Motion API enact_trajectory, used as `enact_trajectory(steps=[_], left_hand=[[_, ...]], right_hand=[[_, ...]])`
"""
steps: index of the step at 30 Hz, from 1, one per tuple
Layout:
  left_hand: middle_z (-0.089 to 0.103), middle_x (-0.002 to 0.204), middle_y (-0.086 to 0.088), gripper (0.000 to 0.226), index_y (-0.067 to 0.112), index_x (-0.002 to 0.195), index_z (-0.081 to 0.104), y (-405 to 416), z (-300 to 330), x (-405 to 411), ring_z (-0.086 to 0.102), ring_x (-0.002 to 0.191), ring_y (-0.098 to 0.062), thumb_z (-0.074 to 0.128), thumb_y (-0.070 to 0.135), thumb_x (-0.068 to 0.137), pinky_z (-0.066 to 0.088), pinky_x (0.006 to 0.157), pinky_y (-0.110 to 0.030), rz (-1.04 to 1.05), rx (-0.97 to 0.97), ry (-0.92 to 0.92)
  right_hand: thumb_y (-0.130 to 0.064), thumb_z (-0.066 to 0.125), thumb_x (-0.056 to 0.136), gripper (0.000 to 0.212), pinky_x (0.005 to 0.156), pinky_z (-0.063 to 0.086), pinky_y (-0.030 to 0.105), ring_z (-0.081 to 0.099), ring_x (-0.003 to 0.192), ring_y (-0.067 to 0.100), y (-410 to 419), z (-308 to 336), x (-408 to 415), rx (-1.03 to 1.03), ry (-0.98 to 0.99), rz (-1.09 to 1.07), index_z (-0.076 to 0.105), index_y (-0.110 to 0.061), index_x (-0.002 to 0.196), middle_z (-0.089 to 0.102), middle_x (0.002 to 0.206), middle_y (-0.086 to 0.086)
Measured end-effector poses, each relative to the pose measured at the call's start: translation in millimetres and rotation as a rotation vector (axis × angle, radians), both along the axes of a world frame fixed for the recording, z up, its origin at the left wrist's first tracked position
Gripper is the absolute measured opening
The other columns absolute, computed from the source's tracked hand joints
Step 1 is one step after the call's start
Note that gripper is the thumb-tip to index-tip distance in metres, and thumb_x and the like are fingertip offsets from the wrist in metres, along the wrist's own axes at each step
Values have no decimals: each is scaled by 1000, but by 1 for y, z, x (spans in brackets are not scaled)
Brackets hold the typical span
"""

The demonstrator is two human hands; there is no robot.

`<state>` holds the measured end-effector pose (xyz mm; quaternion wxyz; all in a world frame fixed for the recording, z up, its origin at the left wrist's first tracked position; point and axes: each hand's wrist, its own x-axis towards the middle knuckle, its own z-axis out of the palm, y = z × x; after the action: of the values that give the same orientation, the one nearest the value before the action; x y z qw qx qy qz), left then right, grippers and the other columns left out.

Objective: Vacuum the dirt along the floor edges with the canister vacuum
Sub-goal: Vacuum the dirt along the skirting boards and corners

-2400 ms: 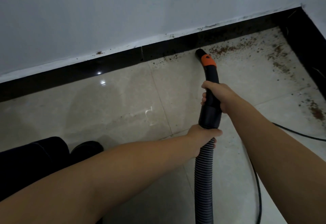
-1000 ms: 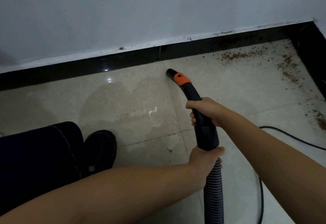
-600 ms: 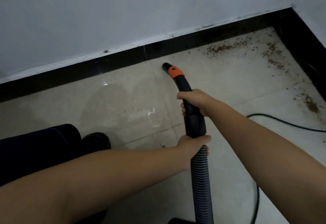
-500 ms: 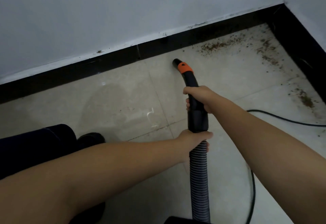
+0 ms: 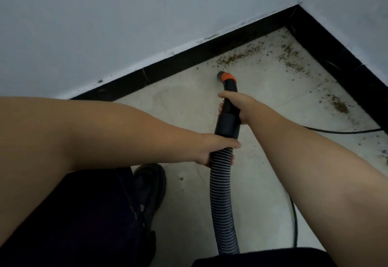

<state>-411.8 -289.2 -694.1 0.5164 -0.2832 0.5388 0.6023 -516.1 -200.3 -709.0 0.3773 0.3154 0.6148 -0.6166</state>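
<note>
Two hands of yours share one vacuum line in the head view. Your right hand [image 5: 237, 107] is wrapped round the smooth black rigid wand [image 5: 228, 117], fingers curled under it, just behind the orange collar [image 5: 228, 76]. Your left hand [image 5: 212, 151] grips the ribbed grey corrugated hose [image 5: 222, 203] right where it enters the wand's wide cuff, thumb laid across the top. The rounded nozzle tip [image 5: 219, 75] sits on the glossy pale floor tile [image 5: 189, 109], near the black baseboard [image 5: 178, 65] and just short of a gritty brown strip of dirt [image 5: 235, 56] along that edge. More dirt speckles the corner and the right-hand edge. A thin black cord [image 5: 344, 131] crosses the tile, and your dark shoe [image 5: 150, 184] stands to the left of the hose.
</note>
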Motion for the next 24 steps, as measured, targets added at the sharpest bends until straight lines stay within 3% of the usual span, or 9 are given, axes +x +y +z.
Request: enact_trajectory(steps=[4, 8, 15, 20, 24], left_hand=[[59, 72, -6, 17, 7, 91, 51, -12, 7, -17, 59, 59, -16, 59, 22, 93, 53, 57, -28, -137, -6, -15], [59, 70, -6, 16, 8, 87, 51, -15, 8, -28, 60, 57, -16, 60, 20, 93, 54, 52, -25, -170, 26, -61], [57, 68, -6, 15, 10, 90, 50, 2, -7, -49, 58, 54, -16, 64, 16, 90, 53, 48, -23, -77, 108, -73], [59, 76, -6, 15, 11, 92, 55, 16, -16, -54, 58, 65, -17, 69, 15, 86, 51, 62, -29, -16, 140, -90], [60, 79, -5, 19, 11, 97, 56, 22, -13, -66, 59, 69, -17, 70, 17, 85, 51, 64, -30, -10, 179, -109]], right_hand=[[-13, 62, 92, 17, 58, 52, 30, 57, 54, 16, -2, 8, -7, -7, -35, -82, 50, -6, 102, 58, 68, 7], [-8, 57, 91, 23, 52, 49, 30, 54, 52, 17, -4, 7, -16, 60, 10, -76, 45, -4, 110, 54, 66, 8], [-7, 61, 85, 27, 45, 51, 24, 56, 37, 16, 10, 0, -43, 67, -8, -44, 47, -7, 108, 56, 62, 7], [-6, 59, 86, 12, 45, 51, 23, 52, 36, 15, 16, 9, -52, 98, -25, 23, 47, -8, 88, 53, 47, 4], [-8, 59, 86, 12, 46, 52, 23, 52, 38, 15, 20, 14, -64, 151, -38, 56, 48, -9, 88, 53, 47, 4]])
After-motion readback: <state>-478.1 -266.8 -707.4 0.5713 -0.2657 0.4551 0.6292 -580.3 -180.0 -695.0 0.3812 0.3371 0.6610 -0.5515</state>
